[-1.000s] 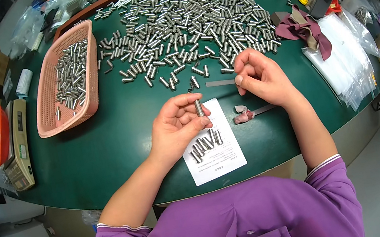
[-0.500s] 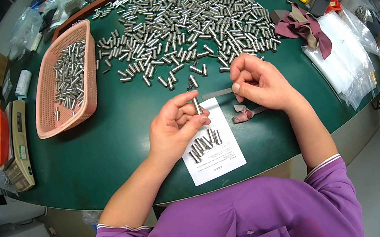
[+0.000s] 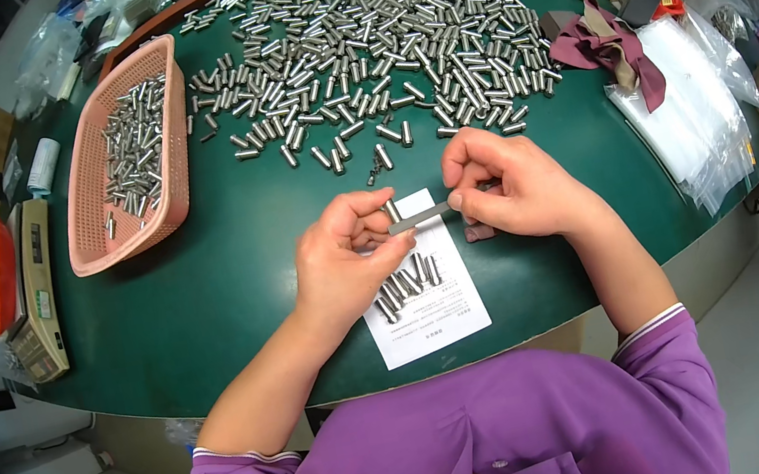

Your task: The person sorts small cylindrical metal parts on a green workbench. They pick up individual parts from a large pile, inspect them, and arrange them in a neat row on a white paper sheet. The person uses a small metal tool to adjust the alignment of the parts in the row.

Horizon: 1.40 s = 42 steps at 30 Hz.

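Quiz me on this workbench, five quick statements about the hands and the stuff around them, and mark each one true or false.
1. The left hand holds a metal cylinder. True.
2. The right hand is empty. False: the right hand holds a thin gray strip.
3. The pink basket has shiny metal pieces in it. True.
4. The paper sheet has nothing lying on it. False: several loose cylinders lie on the paper sheet.
5. The maroon cloth lies to the right of the big pile. True.
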Tool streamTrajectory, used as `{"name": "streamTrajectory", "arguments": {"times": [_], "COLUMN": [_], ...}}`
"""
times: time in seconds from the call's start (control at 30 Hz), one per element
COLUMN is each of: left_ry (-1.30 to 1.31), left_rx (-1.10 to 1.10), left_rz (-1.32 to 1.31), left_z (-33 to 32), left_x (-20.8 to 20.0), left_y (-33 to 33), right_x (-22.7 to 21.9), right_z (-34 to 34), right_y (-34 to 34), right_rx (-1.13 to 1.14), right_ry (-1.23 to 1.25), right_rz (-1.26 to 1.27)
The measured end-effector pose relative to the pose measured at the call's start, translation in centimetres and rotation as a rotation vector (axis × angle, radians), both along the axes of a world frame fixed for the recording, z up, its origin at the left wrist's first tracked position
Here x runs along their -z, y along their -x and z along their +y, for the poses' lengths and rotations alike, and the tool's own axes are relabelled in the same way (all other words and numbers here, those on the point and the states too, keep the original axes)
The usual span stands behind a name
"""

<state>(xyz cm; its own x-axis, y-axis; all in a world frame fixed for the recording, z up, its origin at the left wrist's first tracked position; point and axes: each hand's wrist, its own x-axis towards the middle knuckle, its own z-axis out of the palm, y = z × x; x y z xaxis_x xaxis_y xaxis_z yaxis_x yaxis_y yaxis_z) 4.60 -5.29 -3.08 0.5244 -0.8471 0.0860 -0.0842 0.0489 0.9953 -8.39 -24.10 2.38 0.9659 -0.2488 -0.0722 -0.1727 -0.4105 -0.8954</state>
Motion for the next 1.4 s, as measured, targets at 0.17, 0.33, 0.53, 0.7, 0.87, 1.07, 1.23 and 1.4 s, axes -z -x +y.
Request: {"name": "streamTrajectory", "arguments": {"times": [0.17, 0.33, 0.53, 0.7, 0.87, 1.07, 1.23, 1.4], "left_ry": [0.023, 0.085, 0.039, 0.134, 0.134, 0.184, 0.185, 0.183], "left_rx": [-0.012, -0.035, -0.023, -0.001, 0.026, 0.062, 0.081, 0.090], "left_rz": [-0.114, -0.007, -0.034, -0.018, 0.071, 0.138, 0.202, 0.197], "left_z": [-0.2, -0.2, -0.4, -0.2, -0.4, 0.2, 0.1, 0.1], "left_x": [-0.3, -0.4, -0.4, -0.3, -0.3, -0.5, -0.3, 0.3], "left_y": [0.1, 0.1, 0.3, 0.3, 0.5, 0.0, -0.3, -0.1], "right_x": [0.4, 0.5, 0.7, -0.2, 0.3, 1.1, 0.7, -0.1], "right_z": [0.8, -3.0, -0.3, -0.3, 0.2, -3.5, -3.1, -0.7], "right_y": [-0.9, 1.0, -0.3, -0.2, -0.5, 0.8, 0.4, 0.0], "right_rx": [-0.050, 0.050, -0.038, -0.034, -0.119, 0.046, 0.075, -0.026], "right_ry": [0.082, 0.079, -0.007, -0.067, -0.038, -0.031, -0.173, -0.179], "right_rz": [-0.110, -0.049, -0.046, -0.036, -0.108, -0.068, -0.123, -0.081]}}
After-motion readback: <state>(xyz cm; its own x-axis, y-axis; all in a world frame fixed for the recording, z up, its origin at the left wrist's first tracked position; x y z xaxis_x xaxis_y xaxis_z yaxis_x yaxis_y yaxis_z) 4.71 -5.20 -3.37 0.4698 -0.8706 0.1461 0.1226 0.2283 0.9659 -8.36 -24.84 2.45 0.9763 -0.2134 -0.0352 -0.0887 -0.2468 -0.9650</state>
